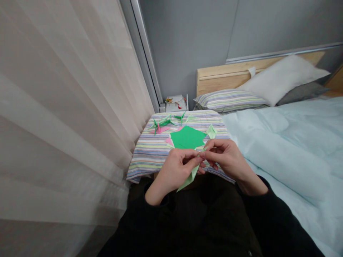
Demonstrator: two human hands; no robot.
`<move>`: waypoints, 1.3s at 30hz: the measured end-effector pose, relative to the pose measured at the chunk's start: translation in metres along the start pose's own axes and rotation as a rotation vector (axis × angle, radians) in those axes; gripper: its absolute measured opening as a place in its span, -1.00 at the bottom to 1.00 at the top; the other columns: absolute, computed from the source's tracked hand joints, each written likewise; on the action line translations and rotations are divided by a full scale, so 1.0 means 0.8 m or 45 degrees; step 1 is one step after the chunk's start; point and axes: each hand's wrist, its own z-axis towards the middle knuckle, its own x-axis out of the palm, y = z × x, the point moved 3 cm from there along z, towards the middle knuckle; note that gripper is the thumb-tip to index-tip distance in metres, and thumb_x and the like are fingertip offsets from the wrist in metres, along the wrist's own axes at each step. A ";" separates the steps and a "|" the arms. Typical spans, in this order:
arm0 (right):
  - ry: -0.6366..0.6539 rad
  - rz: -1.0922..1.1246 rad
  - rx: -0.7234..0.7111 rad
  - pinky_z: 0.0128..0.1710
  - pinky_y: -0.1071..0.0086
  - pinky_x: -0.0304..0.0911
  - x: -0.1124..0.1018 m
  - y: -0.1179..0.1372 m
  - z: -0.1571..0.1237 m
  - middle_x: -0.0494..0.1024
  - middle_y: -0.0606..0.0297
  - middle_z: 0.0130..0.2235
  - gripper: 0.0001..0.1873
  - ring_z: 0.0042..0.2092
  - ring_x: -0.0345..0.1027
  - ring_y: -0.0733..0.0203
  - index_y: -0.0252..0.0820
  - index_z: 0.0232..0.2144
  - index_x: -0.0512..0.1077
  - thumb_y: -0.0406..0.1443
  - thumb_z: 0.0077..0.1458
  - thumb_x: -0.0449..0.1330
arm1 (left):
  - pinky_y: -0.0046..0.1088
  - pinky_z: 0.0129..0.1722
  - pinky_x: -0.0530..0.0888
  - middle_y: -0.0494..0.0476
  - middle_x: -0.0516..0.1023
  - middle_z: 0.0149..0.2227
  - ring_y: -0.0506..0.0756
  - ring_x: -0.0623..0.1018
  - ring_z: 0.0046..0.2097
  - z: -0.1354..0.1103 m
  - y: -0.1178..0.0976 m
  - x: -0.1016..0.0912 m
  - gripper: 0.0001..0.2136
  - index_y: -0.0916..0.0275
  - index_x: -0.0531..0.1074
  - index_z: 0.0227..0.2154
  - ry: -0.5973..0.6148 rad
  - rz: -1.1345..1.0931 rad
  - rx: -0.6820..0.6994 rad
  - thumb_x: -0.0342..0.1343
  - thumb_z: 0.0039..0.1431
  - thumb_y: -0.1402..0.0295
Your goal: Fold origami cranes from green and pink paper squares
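My left hand (pixel 175 171) and my right hand (pixel 227 157) meet in front of me, both pinching a folded piece of light green paper (pixel 190 177) whose pointed end hangs down toward my lap. Just beyond my fingers lies a stack of flat paper sheets (pixel 187 138), dark green on top with pink and pale green edges showing. It rests on a striped cloth-covered surface (pixel 150 153). Several finished folded paper figures (pixel 164 124) in green and pink lie at the far end of that surface, and a pale green one (pixel 211 131) sits by the stack.
A sheer curtain (pixel 61 117) hangs along the left. A bed with a light blue duvet (pixel 294 142) fills the right, with a striped pillow (pixel 230 100), a white pillow (pixel 281 78) and a wooden headboard (pixel 222 76). A small box (pixel 175 103) stands behind the striped surface.
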 end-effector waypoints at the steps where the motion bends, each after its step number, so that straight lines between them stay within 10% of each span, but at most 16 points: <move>1: -0.024 0.006 -0.011 -0.71 0.49 0.09 0.000 0.000 0.000 0.42 0.41 -0.67 -0.69 -0.66 0.22 0.37 -0.20 -0.58 0.50 -0.19 -0.14 0.53 | -0.44 -0.28 0.54 0.10 0.62 -0.47 0.08 0.61 -0.40 0.000 0.000 0.000 -0.76 0.29 0.61 -0.44 0.005 0.010 -0.008 0.27 0.21 0.22; 9: -0.267 0.096 -0.088 -0.71 0.49 0.11 -0.015 0.000 0.005 0.39 0.43 -0.66 -0.69 -0.67 0.17 0.40 -0.20 -0.47 0.54 -0.10 0.00 0.46 | -0.44 -0.33 0.53 0.09 0.63 -0.46 0.07 0.63 -0.42 -0.002 0.013 -0.002 -0.80 0.29 0.55 -0.44 -0.033 -0.151 -0.148 0.30 0.16 0.25; 28: 0.235 0.009 0.014 -0.71 0.52 -0.05 -0.015 -0.001 0.000 0.53 0.32 -0.49 -0.81 -0.62 0.13 0.47 -0.20 -0.39 0.66 -0.17 0.09 0.44 | -0.56 -0.51 0.43 0.13 0.60 -0.50 -0.02 0.54 -0.55 -0.007 0.013 -0.004 -0.71 0.37 0.57 -0.44 0.123 -0.557 -0.315 0.44 -0.05 0.22; 39: 0.260 -0.180 -0.252 -0.28 0.35 0.31 -0.013 0.022 0.003 0.63 0.27 -0.38 -0.90 -0.32 0.46 0.22 -0.13 -0.40 0.69 -0.23 0.09 0.44 | -0.59 -0.53 0.44 0.16 0.61 -0.47 -0.04 0.54 -0.55 -0.001 0.024 0.005 -0.64 0.39 0.58 -0.38 0.130 -0.744 -0.409 0.40 0.05 0.11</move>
